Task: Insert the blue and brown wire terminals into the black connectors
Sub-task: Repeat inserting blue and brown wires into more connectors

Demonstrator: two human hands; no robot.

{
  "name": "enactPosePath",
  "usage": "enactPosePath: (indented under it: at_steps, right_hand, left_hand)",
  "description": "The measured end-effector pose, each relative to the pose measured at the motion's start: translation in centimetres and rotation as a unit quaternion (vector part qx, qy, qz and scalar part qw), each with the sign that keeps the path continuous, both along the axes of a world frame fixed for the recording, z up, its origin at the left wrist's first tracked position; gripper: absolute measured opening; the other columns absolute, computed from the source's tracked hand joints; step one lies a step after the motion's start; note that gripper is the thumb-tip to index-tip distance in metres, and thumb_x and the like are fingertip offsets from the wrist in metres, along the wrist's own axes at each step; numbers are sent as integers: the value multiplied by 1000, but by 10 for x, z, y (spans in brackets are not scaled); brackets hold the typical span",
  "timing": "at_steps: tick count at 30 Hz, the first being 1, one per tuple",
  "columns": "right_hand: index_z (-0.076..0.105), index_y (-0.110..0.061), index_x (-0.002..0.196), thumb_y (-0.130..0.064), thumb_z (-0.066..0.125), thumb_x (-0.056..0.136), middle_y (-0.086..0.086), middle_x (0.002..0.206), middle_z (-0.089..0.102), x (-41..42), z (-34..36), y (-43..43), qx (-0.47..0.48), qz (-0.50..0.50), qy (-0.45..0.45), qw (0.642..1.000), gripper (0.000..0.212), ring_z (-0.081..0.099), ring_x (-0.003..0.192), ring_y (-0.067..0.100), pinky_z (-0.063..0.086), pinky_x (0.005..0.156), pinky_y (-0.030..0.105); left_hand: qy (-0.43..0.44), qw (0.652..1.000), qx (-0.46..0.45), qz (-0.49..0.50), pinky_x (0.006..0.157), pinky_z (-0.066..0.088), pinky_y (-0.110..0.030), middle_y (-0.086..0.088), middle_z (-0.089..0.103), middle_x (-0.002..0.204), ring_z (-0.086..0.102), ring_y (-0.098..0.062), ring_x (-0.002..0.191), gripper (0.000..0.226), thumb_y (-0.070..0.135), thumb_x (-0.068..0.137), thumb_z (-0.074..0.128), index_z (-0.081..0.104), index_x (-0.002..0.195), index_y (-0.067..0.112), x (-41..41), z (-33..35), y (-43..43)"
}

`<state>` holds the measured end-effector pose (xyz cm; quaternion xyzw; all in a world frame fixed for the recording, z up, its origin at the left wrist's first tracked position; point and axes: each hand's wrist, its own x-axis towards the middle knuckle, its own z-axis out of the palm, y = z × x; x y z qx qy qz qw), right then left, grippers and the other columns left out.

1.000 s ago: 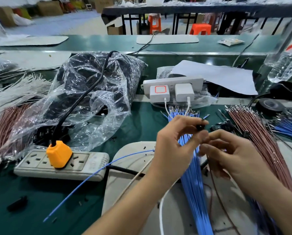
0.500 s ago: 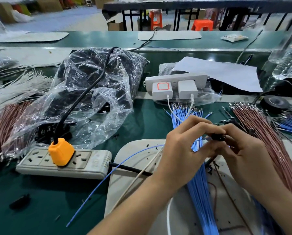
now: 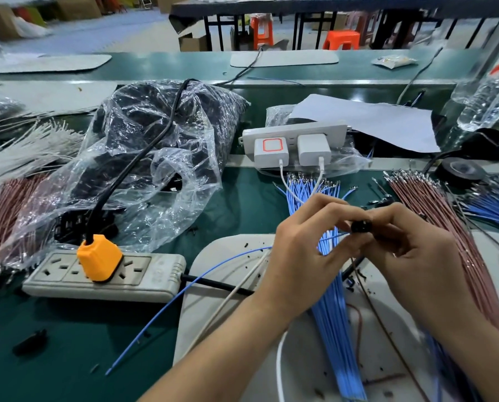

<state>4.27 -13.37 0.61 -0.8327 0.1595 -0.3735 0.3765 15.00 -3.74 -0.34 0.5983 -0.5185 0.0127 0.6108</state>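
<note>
seating a blue terminal: you are at the insertion step, with one black connector [image 3: 361, 226] raised above the grey mat [image 3: 228, 256] and pinched where both sets of fingertips meet. your right hand [image 3: 410, 256] has its forefinger and thumb curled tight on the connector's right side, the other fingers loosely bent beneath; your left hand [image 3: 303, 250] closes forefinger and thumb from the left side, nipping the blue wire [image 3: 334, 236] just short of the connector. a short run of that wire bridges the gap between your left thumb and the connector's face, and the rest trails off behind your left palm, across the mat. whether the terminal has entered its cavity cannot be told; the tip is hidden by the housing and your fingertips. a thin brown wire [image 3: 371, 303] hangs below your right fingers; it appears to leave the connector, though its upper end is hidden too. judged from this, the next move calls for a straight push along the cavity's axis, left fingers gripping close to the crimp so the wire does not buckle, right fingers bracing the housing against the thrust. supply lies near: the blue bundle [image 3: 329, 329] directly beneath your knuckles, the brown bundle [image 3: 445, 242] just outside your right fingers.
</note>
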Motion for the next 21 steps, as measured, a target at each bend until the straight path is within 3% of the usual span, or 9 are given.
enactPosePath:
  at_steps: [3, 8, 12, 15, 17, 21]
  right_hand:
    - [63, -12, 80, 2, 73, 75, -3, 67, 68, 1, -3, -1, 44, 11, 7, 999, 17, 67, 63, 6, 53, 62, 14]
    - [60, -22, 86, 6, 69, 78, -10, 80, 72, 1, -1, 0, 85, 22, -32, 996, 30, 69, 62, 3, 52, 60, 11]
    - [60, -19, 91, 8, 65, 82, -11, 84, 72, -1, -3, -1, 73, 39, -17, 996, 28, 71, 67, 4, 55, 61, 14]
    - [61, -18, 90, -15, 66, 89, -8, 79, 71, -1, 0, 1, 65, 47, -34, 996, 6, 70, 66, 4, 56, 60, 16]
    - [61, -22, 90, -27, 64, 84, -8, 74, 70, -1, 3, 4, 50, 29, -47, 997, 8, 70, 64, 3, 55, 59, 15]
    - [60, -22, 92, -27, 62, 81, -6, 76, 68, -1, 2, 5, 30, 15, -59, 998, 12, 69, 61, 3, 55, 56, 15]
  left_hand:
    - [5, 1000, 8, -4, 79, 45, -15, -8, 62, 93, 61, -10, 79, 18, 2, 81, 72, 70, 99, 2, 2, -1, -1]
    - [-4, 999, 28, -16, 79, 51, -25, -4, 63, 92, 61, -10, 84, 26, 0, 85, 67, 67, 111, 5, 3, -3, -2]
    - [8, 999, 36, -11, 75, 53, -31, -2, 66, 91, 63, -10, 83, 23, 0, 86, 66, 65, 107, 7, 4, -5, -3]
    - [21, 999, 48, -12, 73, 52, -29, 2, 66, 87, 61, -3, 80, 20, 3, 84, 67, 63, 103, 8, 4, -6, -3]
    - [19, 999, 50, -1, 73, 52, -26, 6, 64, 84, 60, 1, 77, 19, 4, 84, 68, 62, 101, 8, 4, -7, -3]
    - [-3, 999, 52, 15, 72, 50, -22, -1, 65, 83, 59, -4, 75, 8, 1, 85, 67, 66, 92, 3, 6, -7, -3]
